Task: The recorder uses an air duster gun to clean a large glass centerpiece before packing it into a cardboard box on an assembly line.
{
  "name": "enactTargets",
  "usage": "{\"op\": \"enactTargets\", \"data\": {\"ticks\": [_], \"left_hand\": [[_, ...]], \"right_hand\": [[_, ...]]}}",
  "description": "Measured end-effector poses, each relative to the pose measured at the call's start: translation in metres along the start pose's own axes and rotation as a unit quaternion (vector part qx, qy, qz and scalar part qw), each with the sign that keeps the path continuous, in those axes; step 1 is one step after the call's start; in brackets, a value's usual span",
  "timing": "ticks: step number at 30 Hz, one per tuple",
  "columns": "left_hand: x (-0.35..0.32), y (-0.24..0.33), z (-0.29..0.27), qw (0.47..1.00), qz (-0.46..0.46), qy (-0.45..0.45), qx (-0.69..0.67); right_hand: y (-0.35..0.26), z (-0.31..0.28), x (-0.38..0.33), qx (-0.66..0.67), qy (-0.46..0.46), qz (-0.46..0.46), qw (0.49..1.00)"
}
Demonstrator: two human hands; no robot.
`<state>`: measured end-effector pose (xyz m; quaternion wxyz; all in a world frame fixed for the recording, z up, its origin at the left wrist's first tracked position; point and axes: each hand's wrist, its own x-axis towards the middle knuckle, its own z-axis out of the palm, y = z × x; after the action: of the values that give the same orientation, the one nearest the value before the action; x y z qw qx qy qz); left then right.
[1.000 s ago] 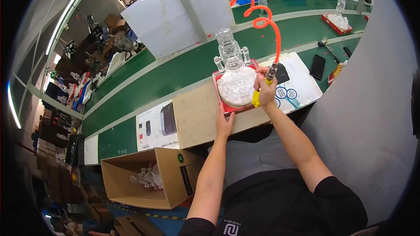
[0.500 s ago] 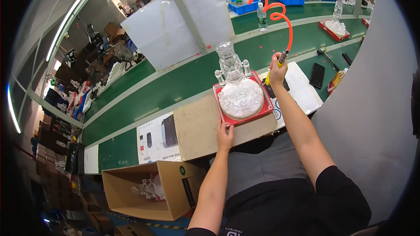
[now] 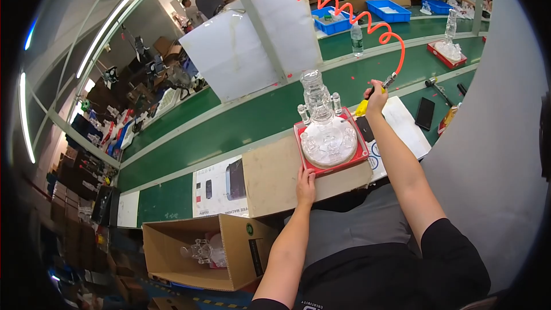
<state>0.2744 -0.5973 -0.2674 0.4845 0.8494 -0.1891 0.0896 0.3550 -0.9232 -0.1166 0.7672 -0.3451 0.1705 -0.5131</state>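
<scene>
In front of me a clear, robot-like figure (image 3: 317, 100) stands on a round whitish base (image 3: 329, 143), which rests in a red tray (image 3: 346, 162). My left hand (image 3: 306, 185) holds the tray's near edge, fingers against its wall. My right hand (image 3: 376, 99) is closed around an air blow gun (image 3: 362, 107) with a yellow body, just beyond the tray's right side. Its nozzle end is hard to make out. From the gun's metal fitting, a coiled orange hose (image 3: 403, 51) runs up and to the left.
Brown cardboard (image 3: 270, 181) lies under the tray. An open carton (image 3: 241, 278) with another clear figure stands lower left. A phone (image 3: 425, 113) and a hammer (image 3: 439, 90) lie at right. Beyond are a bottle (image 3: 357, 40), a blue bin (image 3: 388, 11) and co-workers.
The whole view has shifted, so things sit farther right and lower. The blow gun in my right hand has tilted, its fitting now leaning right. My left hand stays at the tray's near edge.
</scene>
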Motion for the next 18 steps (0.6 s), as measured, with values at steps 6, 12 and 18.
{"op": "enactTargets", "data": {"ticks": [6,12,18], "left_hand": [[-0.001,-0.003,-0.007,1.000,-0.002,-0.020,-0.014],[-0.074,0.045,0.019,0.986,0.072,0.126,0.081],[-0.103,0.049,0.014,0.974,0.168,-0.143,0.056]], "right_hand": [[-0.064,-0.046,-0.049,-0.069,-0.102,0.069,0.990],[-0.098,-0.123,-0.179,-0.120,-0.236,0.182,0.947],[-0.020,-0.187,-0.264,-0.156,-0.428,0.186,0.871]]}}
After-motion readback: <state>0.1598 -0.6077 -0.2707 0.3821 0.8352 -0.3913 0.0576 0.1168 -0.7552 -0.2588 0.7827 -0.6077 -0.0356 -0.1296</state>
